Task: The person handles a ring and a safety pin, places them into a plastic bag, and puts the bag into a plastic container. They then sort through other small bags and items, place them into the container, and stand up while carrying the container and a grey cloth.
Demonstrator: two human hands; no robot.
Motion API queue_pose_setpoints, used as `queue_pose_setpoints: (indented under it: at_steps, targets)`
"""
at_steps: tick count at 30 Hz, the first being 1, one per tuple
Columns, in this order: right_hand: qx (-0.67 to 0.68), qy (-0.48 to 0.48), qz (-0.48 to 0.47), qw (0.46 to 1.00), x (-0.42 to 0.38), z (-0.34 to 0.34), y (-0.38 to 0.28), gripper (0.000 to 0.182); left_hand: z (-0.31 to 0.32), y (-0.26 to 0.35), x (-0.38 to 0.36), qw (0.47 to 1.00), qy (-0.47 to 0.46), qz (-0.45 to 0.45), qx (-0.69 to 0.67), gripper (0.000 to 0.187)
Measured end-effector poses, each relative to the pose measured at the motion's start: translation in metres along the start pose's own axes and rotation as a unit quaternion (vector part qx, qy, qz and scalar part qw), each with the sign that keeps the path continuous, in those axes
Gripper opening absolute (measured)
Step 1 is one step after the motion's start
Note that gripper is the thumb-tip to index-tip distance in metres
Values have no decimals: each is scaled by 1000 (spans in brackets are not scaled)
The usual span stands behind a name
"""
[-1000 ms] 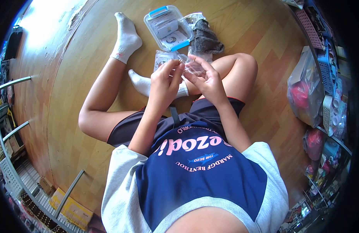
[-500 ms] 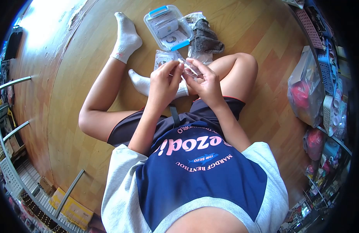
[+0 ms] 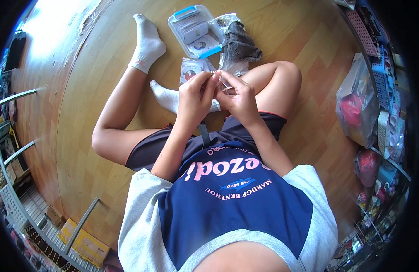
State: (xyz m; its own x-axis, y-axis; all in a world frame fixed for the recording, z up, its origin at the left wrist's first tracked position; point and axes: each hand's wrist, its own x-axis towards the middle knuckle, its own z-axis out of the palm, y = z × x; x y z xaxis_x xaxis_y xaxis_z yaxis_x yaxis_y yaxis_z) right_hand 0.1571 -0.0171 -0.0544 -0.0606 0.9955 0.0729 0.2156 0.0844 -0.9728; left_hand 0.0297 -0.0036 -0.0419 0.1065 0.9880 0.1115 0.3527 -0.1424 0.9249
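Note:
My left hand (image 3: 195,94) and my right hand (image 3: 239,96) meet in front of my folded leg, fingertips close together. A small clear plastic bag (image 3: 226,85) shows between the fingers of my right hand. My left thumb and forefinger are pinched at the top edge of the bag; what lies between them is too small and covered to make out. Just beyond my left hand, a printed packet (image 3: 190,68) with a round picture lies on the floor, partly hidden by the hand.
Past the hands stands a clear box (image 3: 174,34) with blue clips, holding several printed packets. Beside it lie a dark grey cloth (image 3: 240,45) and crumpled clear plastic (image 3: 234,67). A plastic bag (image 3: 354,109) with something red rests at right; a metal rack (image 3: 17,96) stands at left.
My fingertips have drawn closer together, and the clear bag shows less between them. A thin white piece seen between the hands earlier is now mostly covered. More of the printed packet shows.

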Motion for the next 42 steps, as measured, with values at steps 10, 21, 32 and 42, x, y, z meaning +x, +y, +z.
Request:
queue_pose_setpoints:
  at_steps: [10, 21, 32, 42]
  targets:
    - [-38, 1, -51, 998, 0, 2, 8, 34, 4, -8, -2, 999, 7, -1, -32, 12]
    - [-52, -6, -104, 993, 1, -4, 5, 33, 5, -6, -4, 999, 23, 41, 10, 13]
    - [-44, -11, -86, 995, 0, -4, 0, 33, 6, -6, -4, 999, 20, 40, 12, 7]
    - [-53, 2, -105, 993, -1, -3, 3, 30, 6, -4, -4, 999, -5, 45, 2, 5]
